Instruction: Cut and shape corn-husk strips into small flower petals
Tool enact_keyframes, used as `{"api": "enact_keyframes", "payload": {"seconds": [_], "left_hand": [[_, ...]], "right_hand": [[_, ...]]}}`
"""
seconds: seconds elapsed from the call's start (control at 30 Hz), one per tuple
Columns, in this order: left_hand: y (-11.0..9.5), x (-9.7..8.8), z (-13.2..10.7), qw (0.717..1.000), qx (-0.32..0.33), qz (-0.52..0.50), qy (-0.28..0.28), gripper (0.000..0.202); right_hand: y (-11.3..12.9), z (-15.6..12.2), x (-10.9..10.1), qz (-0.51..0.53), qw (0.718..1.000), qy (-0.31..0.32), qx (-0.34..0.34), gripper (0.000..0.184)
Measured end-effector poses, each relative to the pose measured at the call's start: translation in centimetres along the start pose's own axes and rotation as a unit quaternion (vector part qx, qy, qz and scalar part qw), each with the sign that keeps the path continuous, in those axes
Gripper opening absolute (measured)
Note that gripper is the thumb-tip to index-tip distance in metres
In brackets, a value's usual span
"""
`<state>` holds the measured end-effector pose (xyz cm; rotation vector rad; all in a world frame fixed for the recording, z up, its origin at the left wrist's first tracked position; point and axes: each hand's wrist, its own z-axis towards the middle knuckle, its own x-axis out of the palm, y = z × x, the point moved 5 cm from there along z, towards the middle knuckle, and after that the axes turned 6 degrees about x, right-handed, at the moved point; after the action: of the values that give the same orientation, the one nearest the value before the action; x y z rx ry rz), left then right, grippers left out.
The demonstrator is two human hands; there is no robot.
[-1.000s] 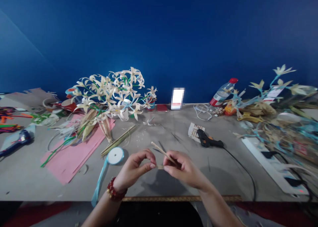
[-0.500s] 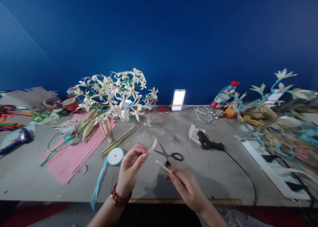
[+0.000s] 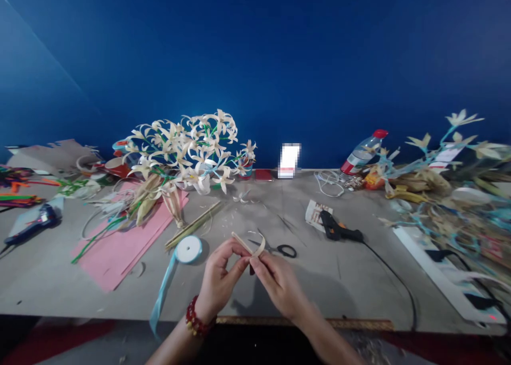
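My left hand (image 3: 222, 274) and my right hand (image 3: 279, 288) meet over the grey table, fingertips together. Pinched in my left hand is a curved cream strip like a dried-husk petal (image 3: 262, 245), which bends up past the right fingertips. My right hand is closed on a thin pale stick (image 3: 241, 242), which slants up to the left and crosses the strip's base. Where they touch is partly hidden by fingers. Black-handled scissors (image 3: 286, 251) lie just beyond, partly covered by my hands. A spool of light blue ribbon (image 3: 189, 249) rests left of my left hand, its tail hanging toward the table's front edge.
Cream flowers (image 3: 199, 147) on green stems stand at the back left, above pink sheets (image 3: 120, 248). A black glue gun (image 3: 339, 229) with a cord lies right, near a white power strip (image 3: 435, 274). A blue glue gun (image 3: 34, 226) is far left; a bottle (image 3: 363, 152) leans at the back.
My hands have come together from apart. The pale stick in my right hand has moved left and now crosses the curved strip held by my left.
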<state>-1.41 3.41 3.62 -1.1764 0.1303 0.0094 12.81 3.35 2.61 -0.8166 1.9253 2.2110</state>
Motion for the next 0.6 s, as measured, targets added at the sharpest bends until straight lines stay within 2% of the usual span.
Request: {"api": "enact_keyframes", "payload": {"seconds": [0.13, 0.27, 0.43, 0.6], "left_hand": [[0.0, -0.2, 0.0, 1.0, -0.002, 0.012, 0.017, 0.012], [0.1, -0.1, -0.1, 1.0, -0.005, -0.005, 0.021, 0.013], [-0.3, 0.1, -0.1, 0.999, 0.01, -0.013, 0.042, 0.008], [0.2, -0.6, 0.2, 0.999, 0.007, -0.031, 0.043, 0.011]], "right_hand": [[-0.2, 0.0, 0.4, 0.051, 0.998, 0.019, 0.017, 0.049], [-0.3, -0.1, 0.7, 0.178, 0.979, 0.069, 0.072, 0.054], [-0.4, -0.9, 1.6, 0.36, 0.899, 0.166, 0.186, 0.057], [-0.2, -1.6, 1.0, 0.471, 0.826, 0.209, 0.23, 0.052]]}}
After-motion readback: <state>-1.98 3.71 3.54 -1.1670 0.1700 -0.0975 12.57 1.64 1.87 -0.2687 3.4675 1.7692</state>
